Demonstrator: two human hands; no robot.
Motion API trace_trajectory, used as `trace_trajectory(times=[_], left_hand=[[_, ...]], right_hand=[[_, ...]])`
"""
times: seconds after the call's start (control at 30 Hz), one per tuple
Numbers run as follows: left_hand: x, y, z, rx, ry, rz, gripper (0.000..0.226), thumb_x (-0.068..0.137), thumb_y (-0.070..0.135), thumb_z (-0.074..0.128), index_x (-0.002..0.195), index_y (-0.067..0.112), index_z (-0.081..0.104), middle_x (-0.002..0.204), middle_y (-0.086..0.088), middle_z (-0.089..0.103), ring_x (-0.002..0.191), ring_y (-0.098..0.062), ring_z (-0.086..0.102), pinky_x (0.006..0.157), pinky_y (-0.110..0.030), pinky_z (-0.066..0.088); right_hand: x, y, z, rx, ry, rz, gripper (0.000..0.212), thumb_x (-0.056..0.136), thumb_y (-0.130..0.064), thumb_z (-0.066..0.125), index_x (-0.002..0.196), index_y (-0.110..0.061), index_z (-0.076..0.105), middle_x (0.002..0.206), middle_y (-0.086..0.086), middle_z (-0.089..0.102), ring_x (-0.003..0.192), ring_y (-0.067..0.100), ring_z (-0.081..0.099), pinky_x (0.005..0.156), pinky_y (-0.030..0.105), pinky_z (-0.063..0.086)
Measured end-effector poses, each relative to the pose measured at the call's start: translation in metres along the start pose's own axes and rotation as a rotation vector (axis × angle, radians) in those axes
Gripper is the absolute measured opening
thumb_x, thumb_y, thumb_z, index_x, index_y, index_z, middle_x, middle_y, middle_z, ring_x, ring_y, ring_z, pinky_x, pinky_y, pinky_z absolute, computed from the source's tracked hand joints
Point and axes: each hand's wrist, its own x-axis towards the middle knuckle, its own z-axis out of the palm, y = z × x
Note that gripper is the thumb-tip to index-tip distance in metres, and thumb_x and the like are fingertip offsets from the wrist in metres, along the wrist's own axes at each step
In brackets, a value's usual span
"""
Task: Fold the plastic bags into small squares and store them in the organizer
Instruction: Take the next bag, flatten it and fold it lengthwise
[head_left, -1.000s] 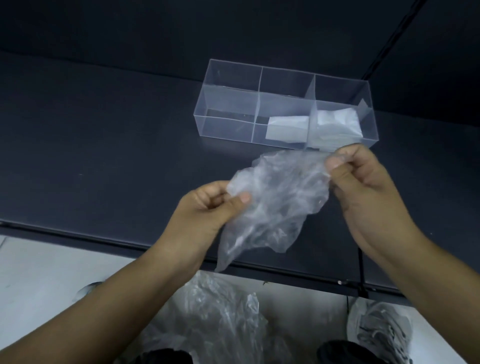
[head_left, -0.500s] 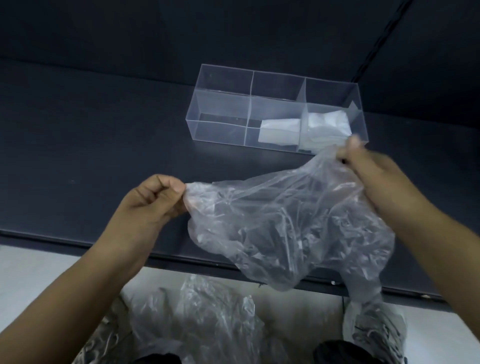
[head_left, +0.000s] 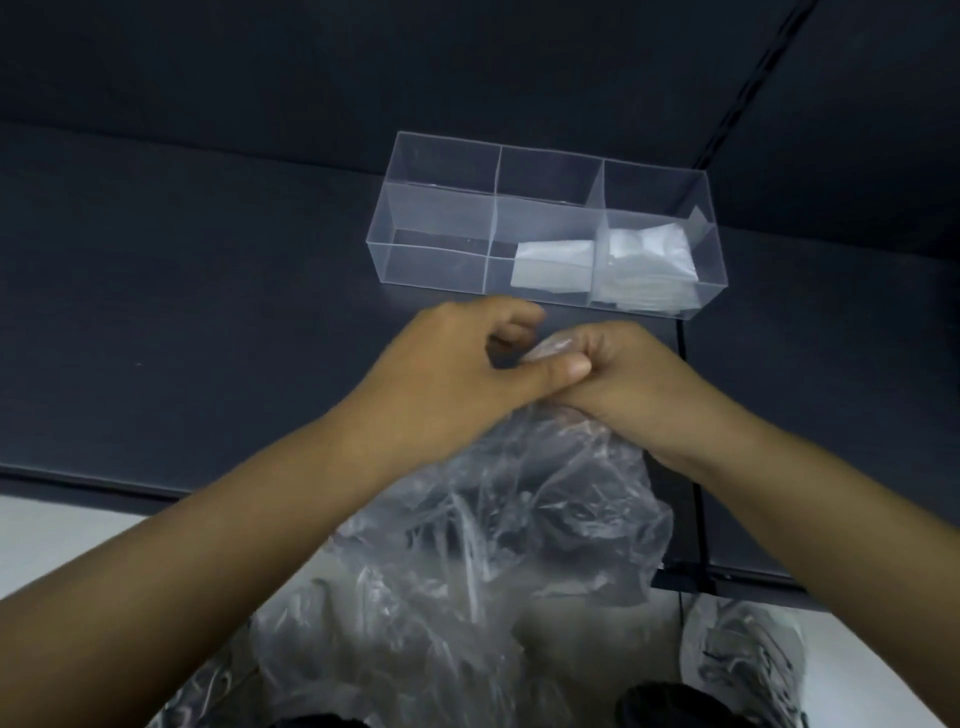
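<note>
Whereas half a second ago the clear plastic bag (head_left: 545, 509) is held stretched wide, the head view now shows left hand (head_left: 462, 374) and right hand (head_left: 628, 384) touching, fingers curled, pinching its top edge together. The bag hangs below them, just short of the clear organizer (head_left: 441, 223). Judged: first halving fold begun.

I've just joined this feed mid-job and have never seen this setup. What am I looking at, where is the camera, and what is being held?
There is no machine here: a person works with two bare hands. The single picture comes from a camera worn on the head, looking forward and down. The left hand and right hand meet and grip the gathered top of a clear crumpled plastic bag, which hangs below them. Beyond, on the dark table, stands a clear plastic divided organizer. One folded whitish bag lies in a middle section, and another folded bag at the right end. Loose clear bags lie below the table edge.
</note>
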Motion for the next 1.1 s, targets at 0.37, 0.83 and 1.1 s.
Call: trace_trajectory(times=[0.37,0.83,1.1], left_hand=[[0.013,-0.071,-0.023,-0.116,0.44,-0.346,0.032,0.095,0.026,0.051,0.085,-0.002,0.065,0.078,-0.019,0.063,0.07,-0.02,0.051,0.074,-0.042,0.05],[0.016,-0.116,-0.042,-0.292,0.349,-0.577,0.02,0.094,-0.005,0.046,0.093,0.003,0.065,0.099,-0.018,0.065,0.105,-0.033,0.058,0.097,-0.038,0.045],[0.017,-0.131,-0.039,-0.254,0.456,-0.605,0.03,0.097,0.019,0.052,0.094,-0.008,0.063,0.084,-0.017,0.06,0.076,-0.026,0.053,0.074,-0.042,0.052]], right_hand=[[-0.002,0.041,-0.051,-0.093,-0.008,0.237,0.009,0.082,-0.019,0.072,0.09,-0.016,0.07,0.062,0.003,0.063,0.059,0.009,0.053,0.055,0.017,0.042],[-0.005,0.039,-0.004,-0.061,0.091,-0.202,0.045,0.075,-0.052,0.072,0.111,-0.051,0.046,0.118,-0.007,0.041,0.1,0.007,0.053,0.088,0.023,0.047],[0.002,0.059,-0.013,-0.349,-0.142,0.03,0.026,0.072,-0.052,0.067,0.069,-0.026,0.071,0.109,-0.01,0.047,0.098,0.003,0.055,0.086,0.011,0.04]])
